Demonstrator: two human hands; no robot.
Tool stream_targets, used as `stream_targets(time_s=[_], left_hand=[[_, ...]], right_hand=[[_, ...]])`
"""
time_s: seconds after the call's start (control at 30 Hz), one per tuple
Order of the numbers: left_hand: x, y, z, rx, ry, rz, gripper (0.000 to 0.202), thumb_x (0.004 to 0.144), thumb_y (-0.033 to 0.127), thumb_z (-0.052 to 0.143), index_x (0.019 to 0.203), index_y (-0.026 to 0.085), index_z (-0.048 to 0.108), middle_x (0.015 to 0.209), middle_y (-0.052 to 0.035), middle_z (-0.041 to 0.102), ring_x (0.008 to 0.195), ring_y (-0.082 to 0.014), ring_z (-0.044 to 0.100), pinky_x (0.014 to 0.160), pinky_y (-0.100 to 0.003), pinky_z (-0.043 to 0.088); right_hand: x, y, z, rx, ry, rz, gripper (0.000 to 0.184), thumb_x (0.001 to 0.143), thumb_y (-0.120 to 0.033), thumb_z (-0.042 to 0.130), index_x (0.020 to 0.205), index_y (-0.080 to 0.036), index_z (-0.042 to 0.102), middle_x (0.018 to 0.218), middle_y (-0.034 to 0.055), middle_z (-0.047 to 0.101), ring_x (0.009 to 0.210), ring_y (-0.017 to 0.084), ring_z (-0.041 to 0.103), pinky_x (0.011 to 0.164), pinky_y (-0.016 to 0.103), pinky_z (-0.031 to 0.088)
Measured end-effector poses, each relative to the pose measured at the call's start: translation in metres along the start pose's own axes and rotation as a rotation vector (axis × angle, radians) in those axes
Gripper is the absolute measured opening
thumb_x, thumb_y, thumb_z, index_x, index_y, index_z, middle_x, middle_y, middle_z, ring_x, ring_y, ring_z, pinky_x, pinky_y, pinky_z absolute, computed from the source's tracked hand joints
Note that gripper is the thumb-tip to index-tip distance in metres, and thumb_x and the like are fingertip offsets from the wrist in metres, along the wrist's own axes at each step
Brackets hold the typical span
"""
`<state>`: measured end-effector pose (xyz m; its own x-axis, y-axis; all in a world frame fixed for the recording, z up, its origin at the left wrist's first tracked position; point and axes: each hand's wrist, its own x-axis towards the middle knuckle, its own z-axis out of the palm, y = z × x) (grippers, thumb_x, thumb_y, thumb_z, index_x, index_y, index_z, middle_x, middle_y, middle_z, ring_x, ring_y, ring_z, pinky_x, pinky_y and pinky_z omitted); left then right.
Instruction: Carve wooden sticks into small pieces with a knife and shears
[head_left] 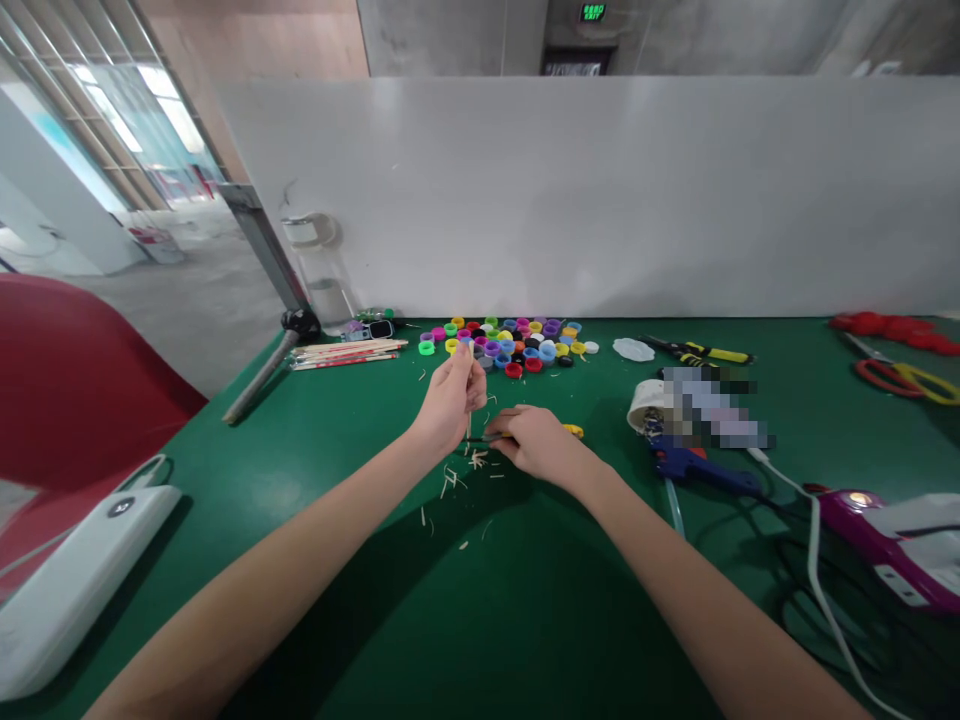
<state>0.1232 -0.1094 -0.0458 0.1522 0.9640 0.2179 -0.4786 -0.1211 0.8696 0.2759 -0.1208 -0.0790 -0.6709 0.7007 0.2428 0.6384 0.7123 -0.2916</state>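
Head view, by descending size.
- Tabletop, green, backed by a white partition.
- Power strip, white, at the left edge.
- Glue gun, blue, right of the hands, well apart.
- Left hand: fingers pinched about a thin wooden stick, which runs near-upright, its lower length below the fist.
- Right hand: fingers closed round a yellow-handled cutting tool, its dark blade pointing left, crosswise to the stick. The stick's lower end lies just left of the right fingertips, nearer them than the left; contact with the blade cannot be told.
- Bottle caps, multicoloured, clustered beyond both hands.
- Wood shavings, pale, scattered beneath the blade.
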Motion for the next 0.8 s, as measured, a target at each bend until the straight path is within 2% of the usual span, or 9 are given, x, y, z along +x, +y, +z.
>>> stream_targets(time_s=[0.37,0.63,0.8], left_hand=[[-0.003,-0.003,0.006,0.015,-0.054,0.017,0.048,0.085,0.057,0.046,0.057,0.017,0.044,0.043,0.0062,0.032,0.040,-0.0051,0.023,0.040,-0.021,0.023],[0.009,-0.002,-0.009,-0.111,0.087,0.025,0.044,0.085,0.056,0.047,0.062,0.018,0.044,0.048,0.0077,0.025,0.039,-0.0052,0.019,0.037,-0.021,0.019],[0.008,-0.001,-0.010,-0.091,0.083,0.058,0.035,0.088,0.047,0.048,0.068,0.019,0.045,0.050,0.0080,0.026,0.040,-0.0056,0.020,0.039,-0.020,0.020]], right_hand=[[0.002,-0.001,0.001,-0.043,-0.023,-0.005,0.015,0.084,-0.018,0.052,0.089,-0.021,0.066,0.090,0.0026,0.069,0.085,0.019,0.060,0.077,0.032,0.042],[-0.006,-0.006,0.004,-0.058,-0.008,-0.028,0.015,0.086,-0.017,0.051,0.089,-0.019,0.066,0.088,0.0045,0.067,0.082,0.018,0.056,0.075,0.031,0.041],[-0.011,-0.008,0.001,-0.042,0.061,-0.037,0.014,0.087,-0.016,0.050,0.088,-0.018,0.063,0.084,0.0033,0.065,0.079,0.016,0.052,0.072,0.029,0.039]])
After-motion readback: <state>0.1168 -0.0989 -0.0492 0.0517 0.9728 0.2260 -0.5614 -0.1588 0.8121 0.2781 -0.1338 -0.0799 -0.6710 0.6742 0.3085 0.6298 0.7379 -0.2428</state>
